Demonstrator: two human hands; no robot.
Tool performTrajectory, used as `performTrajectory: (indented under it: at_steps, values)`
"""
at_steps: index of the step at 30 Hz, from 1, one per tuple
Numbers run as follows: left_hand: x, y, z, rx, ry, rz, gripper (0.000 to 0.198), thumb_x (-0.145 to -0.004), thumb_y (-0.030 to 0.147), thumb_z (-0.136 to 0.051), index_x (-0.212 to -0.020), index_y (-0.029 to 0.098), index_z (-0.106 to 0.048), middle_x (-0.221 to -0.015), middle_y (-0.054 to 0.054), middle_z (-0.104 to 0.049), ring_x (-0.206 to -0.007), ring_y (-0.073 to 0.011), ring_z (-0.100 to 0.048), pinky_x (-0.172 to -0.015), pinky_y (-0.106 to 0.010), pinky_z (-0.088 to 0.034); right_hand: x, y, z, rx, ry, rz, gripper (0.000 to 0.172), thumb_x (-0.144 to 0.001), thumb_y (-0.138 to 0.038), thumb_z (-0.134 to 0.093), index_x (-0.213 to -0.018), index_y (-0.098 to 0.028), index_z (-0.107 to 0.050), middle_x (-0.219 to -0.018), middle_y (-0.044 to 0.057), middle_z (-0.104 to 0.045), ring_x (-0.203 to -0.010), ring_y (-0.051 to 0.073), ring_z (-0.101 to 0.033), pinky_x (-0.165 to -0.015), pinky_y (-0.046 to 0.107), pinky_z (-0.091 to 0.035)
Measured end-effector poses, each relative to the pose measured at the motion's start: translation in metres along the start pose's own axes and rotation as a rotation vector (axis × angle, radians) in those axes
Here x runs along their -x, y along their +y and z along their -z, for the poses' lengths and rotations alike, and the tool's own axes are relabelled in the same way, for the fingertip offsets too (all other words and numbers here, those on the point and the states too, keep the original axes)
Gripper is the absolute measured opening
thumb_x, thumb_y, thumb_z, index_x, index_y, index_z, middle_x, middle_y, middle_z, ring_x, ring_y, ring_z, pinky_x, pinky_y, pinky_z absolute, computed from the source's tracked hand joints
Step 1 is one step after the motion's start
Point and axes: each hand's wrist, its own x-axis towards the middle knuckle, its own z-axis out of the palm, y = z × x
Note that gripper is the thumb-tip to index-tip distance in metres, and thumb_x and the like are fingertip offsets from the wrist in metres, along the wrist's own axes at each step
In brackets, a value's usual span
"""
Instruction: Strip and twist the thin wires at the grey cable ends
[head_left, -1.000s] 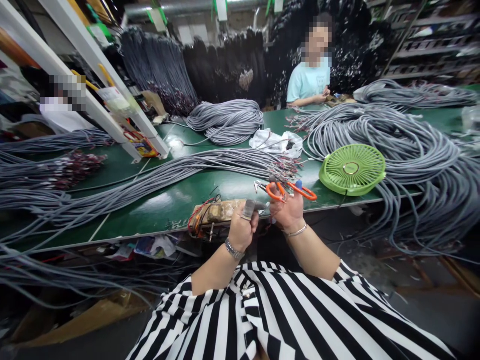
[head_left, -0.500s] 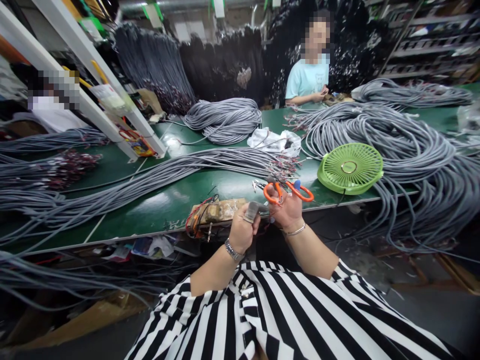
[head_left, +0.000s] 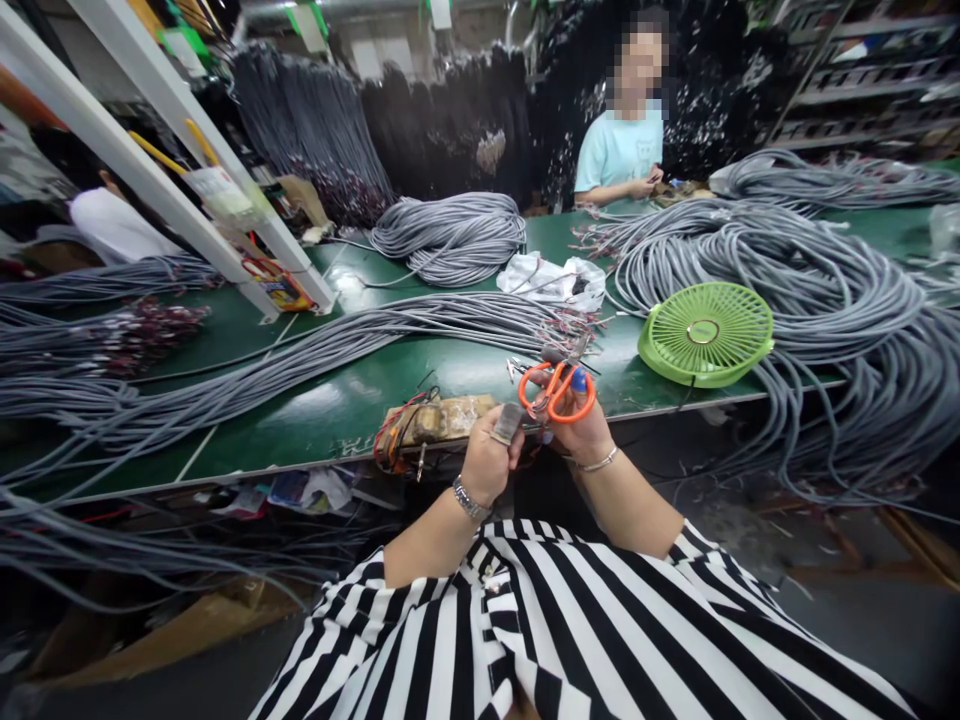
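Note:
My left hand (head_left: 484, 462) is closed around a small, flat grey piece (head_left: 508, 423) whose exact kind I cannot make out; it sticks up past the thumb. Close beside it, my right hand (head_left: 581, 435) is wrapped round orange-handled scissors (head_left: 564, 392), their blades pointing away toward the table. A blue cover (head_left: 579, 380) sits on one right fingertip. Beyond the hands, a long bundle of grey cables (head_left: 420, 312) lies on the green table, its stripped reddish wire ends (head_left: 574, 328) just past the scissors.
Right of the hands, a green fan (head_left: 705, 335) stands near the table edge (head_left: 247, 475). A taped block with wires (head_left: 435, 425) lies left of the hands. Coiled cables (head_left: 450, 235), a white plastic bag (head_left: 551, 280) and a larger cable heap (head_left: 795, 265) lie farther back. A co-worker (head_left: 622, 155) sits opposite.
The scissors' orange handles have come closer together and turned, and my right fingers have closed round them. My left hand with the grey piece has barely moved.

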Motion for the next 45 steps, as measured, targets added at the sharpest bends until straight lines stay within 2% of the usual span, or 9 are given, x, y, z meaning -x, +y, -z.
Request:
performTrajectory:
  at_steps: [7, 17, 24, 26, 30, 35, 41, 45]
  values:
    - [-0.002, 0.002, 0.0, 0.054, 0.021, 0.047, 0.041, -0.079, 0.056, -0.059, -0.077, 0.015, -0.057, -0.04, 0.009, -0.037, -0.031, -0.0028, -0.025, -0.031, -0.015, -0.016, -0.001, 0.002, 0.003, 0.047, 0.002, 0.02, 0.039, -0.081, -0.044, -0.06, -0.113, -0.021, -0.058, -0.096, 0.005, -0.072, -0.059, 0.016, -0.068, -0.051, 0.029, -0.057]
    - [-0.005, 0.0, 0.002, 0.079, 0.008, 0.071, 0.039, -0.078, 0.053, -0.061, -0.075, 0.014, -0.059, -0.039, 0.008, -0.038, -0.03, -0.0022, -0.025, -0.032, -0.016, -0.015, -0.007, 0.006, 0.004, 0.067, 0.112, -0.021, 0.038, -0.084, -0.047, -0.057, -0.109, -0.019, -0.058, -0.089, 0.006, -0.073, -0.053, 0.012, -0.064, -0.042, 0.021, -0.05]
    - [-0.007, 0.001, 0.001, 0.03, 0.029, 0.142, 0.049, -0.075, 0.063, -0.059, -0.064, 0.017, -0.048, -0.037, 0.008, -0.037, -0.028, -0.0022, -0.025, -0.03, -0.016, -0.014, -0.006, 0.007, 0.006, 0.085, 0.129, -0.031, 0.036, -0.083, -0.046, -0.057, -0.107, -0.019, -0.059, -0.088, 0.007, -0.074, -0.056, 0.013, -0.065, -0.046, 0.022, -0.052]
    - [-0.009, 0.002, 0.0, 0.019, 0.028, 0.172, 0.049, -0.074, 0.062, -0.06, -0.064, 0.017, -0.047, -0.038, 0.008, -0.038, -0.028, -0.0021, -0.025, -0.03, -0.016, -0.014, -0.006, 0.007, 0.005, 0.079, 0.157, -0.049, 0.034, -0.084, -0.044, -0.058, -0.105, -0.018, -0.059, -0.086, 0.007, -0.074, -0.056, 0.013, -0.065, -0.047, 0.023, -0.053]
    - [-0.012, 0.006, -0.004, 0.054, -0.009, 0.214, 0.04, -0.072, 0.052, -0.068, -0.07, 0.017, -0.05, -0.04, 0.01, -0.037, -0.029, -0.0016, -0.025, -0.031, -0.015, -0.014, -0.007, 0.008, 0.002, 0.009, 0.247, -0.148, 0.03, -0.09, -0.044, -0.049, -0.098, -0.017, -0.06, -0.079, 0.005, -0.073, -0.049, 0.011, -0.062, -0.041, 0.019, -0.049]
    - [-0.01, 0.002, -0.004, 0.069, -0.039, 0.093, 0.033, -0.073, 0.047, -0.068, -0.075, 0.016, -0.056, -0.041, 0.009, -0.037, -0.031, -0.0014, -0.024, -0.033, -0.015, -0.015, -0.014, 0.003, 0.002, -0.174, 0.276, -0.347, 0.047, -0.095, -0.052, -0.035, -0.088, -0.014, -0.061, -0.077, 0.006, -0.073, -0.045, 0.008, -0.06, -0.041, 0.017, -0.049]
    - [-0.005, -0.007, 0.007, 0.027, 0.003, -0.015, 0.03, -0.071, 0.043, -0.071, -0.071, 0.017, -0.057, -0.048, 0.008, -0.039, -0.038, -0.0019, -0.025, -0.037, -0.016, -0.018, -0.035, -0.015, -0.006, -0.145, 0.101, -0.432, 0.057, -0.094, -0.057, -0.03, -0.092, -0.01, -0.062, -0.076, 0.011, -0.071, -0.044, 0.01, -0.06, -0.037, 0.018, -0.048]
    - [0.002, 0.006, 0.015, -0.212, 0.038, -0.208, 0.022, -0.074, 0.037, -0.07, -0.071, 0.016, -0.063, -0.061, 0.002, -0.053, -0.051, -0.0062, -0.04, -0.05, -0.018, -0.034, -0.046, -0.016, -0.014, -0.099, 0.035, -0.47, 0.059, -0.094, -0.058, -0.029, -0.095, -0.008, -0.061, -0.076, 0.013, -0.071, -0.043, 0.01, -0.059, -0.036, 0.019, -0.048]
